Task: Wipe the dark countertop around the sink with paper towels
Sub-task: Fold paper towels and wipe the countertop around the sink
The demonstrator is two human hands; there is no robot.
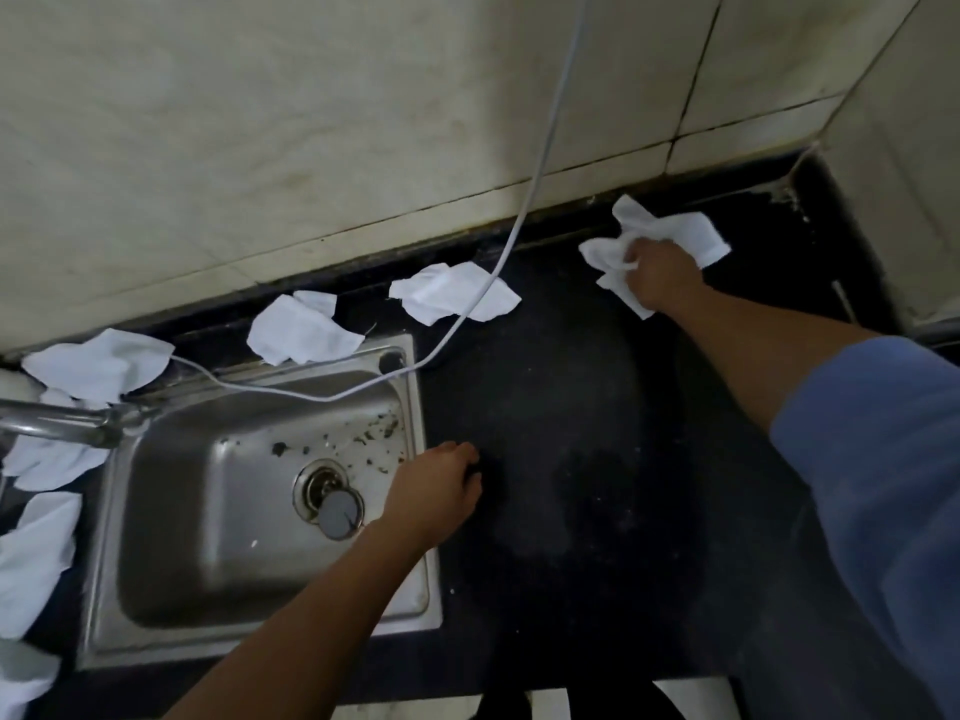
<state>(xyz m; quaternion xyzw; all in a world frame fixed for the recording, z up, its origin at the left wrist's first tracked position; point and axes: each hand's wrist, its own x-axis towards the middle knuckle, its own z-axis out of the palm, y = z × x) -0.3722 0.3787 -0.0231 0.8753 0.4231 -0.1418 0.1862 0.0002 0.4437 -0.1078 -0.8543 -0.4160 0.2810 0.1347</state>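
Right hand [662, 278] gripping paper towel [675, 228]

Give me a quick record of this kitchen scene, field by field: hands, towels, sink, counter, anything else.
right hand: grip closed on a crumpled paper towel, pressed to the countertop near the back wall
left hand: resting at the sink's right rim, holds no towel
countertop: dark, specks visible
loose towels: several lying behind and left of the sink
sink: steel, debris near the drain
cord: hangs down the wall, runs over one towel and the sink's back edge
faucet: at left edge
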